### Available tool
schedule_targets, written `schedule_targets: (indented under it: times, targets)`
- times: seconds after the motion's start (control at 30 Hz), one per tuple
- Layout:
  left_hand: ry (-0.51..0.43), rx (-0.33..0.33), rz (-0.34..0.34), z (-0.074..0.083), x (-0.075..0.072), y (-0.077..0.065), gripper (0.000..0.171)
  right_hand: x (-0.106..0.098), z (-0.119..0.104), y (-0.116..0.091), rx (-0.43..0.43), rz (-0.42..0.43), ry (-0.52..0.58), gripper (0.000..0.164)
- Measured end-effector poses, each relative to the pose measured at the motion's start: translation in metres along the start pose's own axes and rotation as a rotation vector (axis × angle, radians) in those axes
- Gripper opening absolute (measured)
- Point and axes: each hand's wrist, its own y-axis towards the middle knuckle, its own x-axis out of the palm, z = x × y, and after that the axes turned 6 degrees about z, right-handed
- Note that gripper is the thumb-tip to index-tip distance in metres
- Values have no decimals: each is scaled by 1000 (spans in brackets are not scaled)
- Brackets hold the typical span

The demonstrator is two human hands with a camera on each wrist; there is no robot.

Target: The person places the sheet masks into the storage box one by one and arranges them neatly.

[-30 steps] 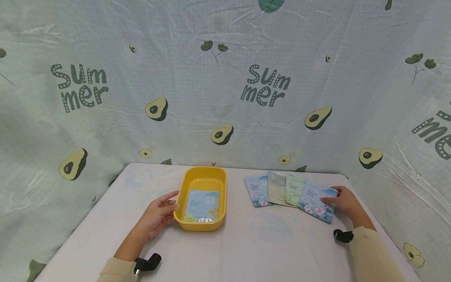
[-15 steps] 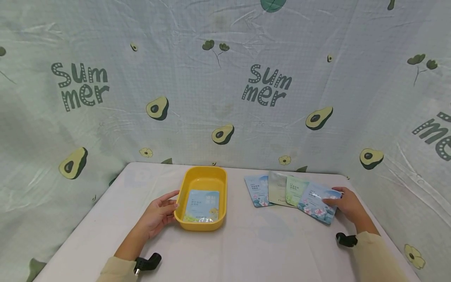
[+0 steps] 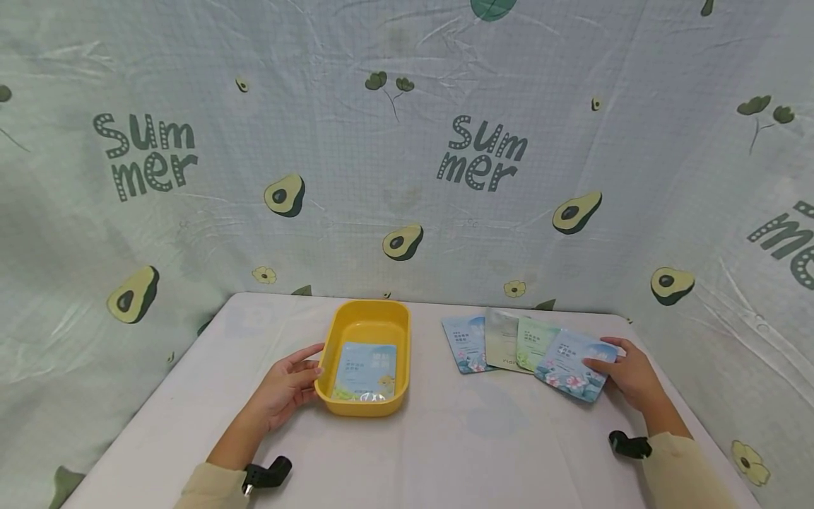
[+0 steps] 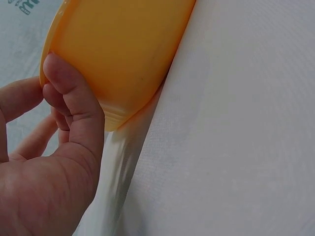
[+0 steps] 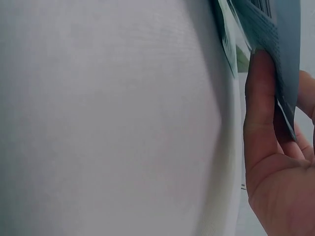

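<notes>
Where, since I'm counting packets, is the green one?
In the head view, the green packet is right of centre, between the silvery packet and the floral blue packet that the right hand pinches.

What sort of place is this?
Probably a small makeshift filming booth, though I can't be sure. Avocado-print cloth walls in the back and both sides of a white table, and a black camera sits at the person's left wrist, with another at the right.
</notes>
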Motion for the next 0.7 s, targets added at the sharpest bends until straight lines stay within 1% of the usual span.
schedule_targets:
  times: [0.2,0.47,0.7]
  targets:
    - [-1,-3,4,0,1,0,63,3,-2,-7,-13,7,48,91]
    - [-4,-1,-1,0,0,1,63,7,-7,-20,-25,-15,127,90]
    - [2,-7,8,0,0,1,64,18,-18,-35,-47,-35,173,88]
